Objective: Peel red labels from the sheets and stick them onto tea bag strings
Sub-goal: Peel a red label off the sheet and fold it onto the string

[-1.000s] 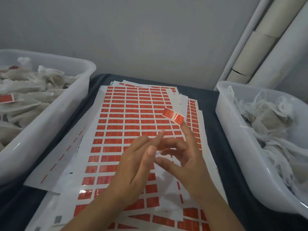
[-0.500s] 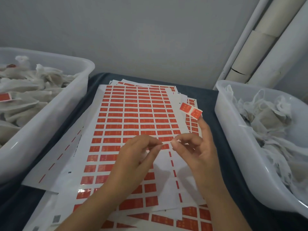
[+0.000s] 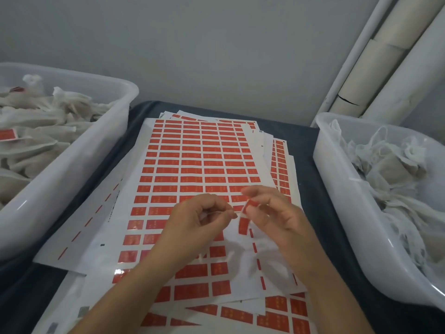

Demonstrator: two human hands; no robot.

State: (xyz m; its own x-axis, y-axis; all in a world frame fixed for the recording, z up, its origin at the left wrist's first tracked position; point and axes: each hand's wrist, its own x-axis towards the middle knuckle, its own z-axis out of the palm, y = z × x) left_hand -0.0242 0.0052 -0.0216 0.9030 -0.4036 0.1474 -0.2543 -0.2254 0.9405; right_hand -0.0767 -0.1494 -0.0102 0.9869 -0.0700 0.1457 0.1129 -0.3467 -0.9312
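I'm looking down at a counter draped in dark, slightly fuzzy cloth, and it's carrying a loose stack of glossy white sheets printed with neat rows of small red rectangles. The top sheet is catching a bit of glare near its lower left, and a patch around the middle right is showing bare white backing. Two translucent white plastic tubs with rounded rims are sitting either side: the left tub is holding flat, papery off-white tea bags, a few with red tags, and the right tub is holding a crumpled, gauzy heap of tea bags.

My left hand is hovering over the sheets with its fingers curled in and the tips pressed together, pinching what looks like a thin pale string running toward the other hand. It's too fine and blurry to be sure.

My right hand is sitting just beside it, fingers bent and closing on a red label. That label is a narrow glossy strip hanging down between the two hands, bending at the top where the fingertips are gripping it, with faint pale print on it. I can't tell whether it's actually touching the string.

Pale cardboard tubes are leaning in the corner.
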